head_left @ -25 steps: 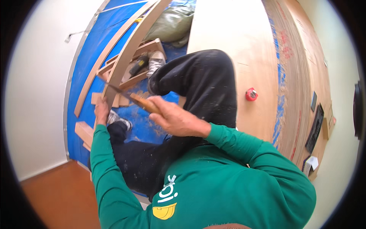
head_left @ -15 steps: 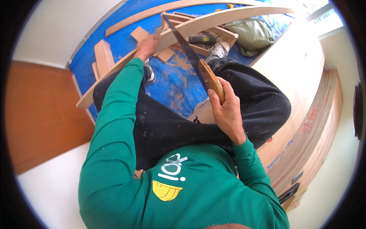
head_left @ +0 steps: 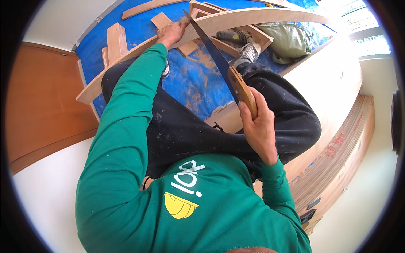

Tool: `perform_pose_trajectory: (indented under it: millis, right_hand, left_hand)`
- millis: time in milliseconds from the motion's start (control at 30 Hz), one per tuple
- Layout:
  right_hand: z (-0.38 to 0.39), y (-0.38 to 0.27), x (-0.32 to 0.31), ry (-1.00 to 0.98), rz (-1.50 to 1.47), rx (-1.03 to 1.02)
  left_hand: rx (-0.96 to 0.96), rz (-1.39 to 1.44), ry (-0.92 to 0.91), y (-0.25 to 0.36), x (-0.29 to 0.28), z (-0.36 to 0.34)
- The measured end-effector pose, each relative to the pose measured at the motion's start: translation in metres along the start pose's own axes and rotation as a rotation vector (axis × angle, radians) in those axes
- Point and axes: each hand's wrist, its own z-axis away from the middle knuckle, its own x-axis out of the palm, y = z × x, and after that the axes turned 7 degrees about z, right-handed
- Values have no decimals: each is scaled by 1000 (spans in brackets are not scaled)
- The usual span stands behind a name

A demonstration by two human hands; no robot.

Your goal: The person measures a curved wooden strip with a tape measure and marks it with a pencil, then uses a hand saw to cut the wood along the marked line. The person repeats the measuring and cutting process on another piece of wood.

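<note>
Long pale wooden board (head_left: 253,17) stretches above the blue sheet (head_left: 198,99), no cut visible, remaining work unclear; fingers of the left hand (head_left: 171,34) clasp it, those of the right hand (head_left: 260,124) wrap a dark-bladed, wooden-handled saw (head_left: 214,55).

Blue sheet (head_left: 190,95); olive sack (head_left: 291,43); bright window (head_left: 352,13).

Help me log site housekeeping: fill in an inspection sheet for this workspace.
Surface: blue sheeting, strewn with sawdust
Work items: long board; handsaw, its blade crossing the board in view, contact unclear
Clutter: wood offcuts, dark power tool by a wooden frame, green bag
Grips: left hand on the board; right hand closed around the saw's handle
Cables: nothing seen
Surroundings: brown panel at left, stacked sheets at right, window upper right
</note>
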Motion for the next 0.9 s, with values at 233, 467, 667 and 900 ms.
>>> perform_pose_trajectory:
  millis: [233, 467, 667, 900]
  right_hand:
    - [33, 6, -22, 0, 20, -70]
    - [-17, 10, 14, -19, -44, -106]
    - [9, 13, -3, -32, 25, -71]
    - [-14, 13, 11, -36, -22, -125]
  left_hand:
    - [-4, -36, -3, -4, 2, -7]
    - [-26, -35, -4, 4, -5, 4]
    - [10, -20, 16, -2, 0, 4]
    - [-16, -35, 23, -2, 3, 2]
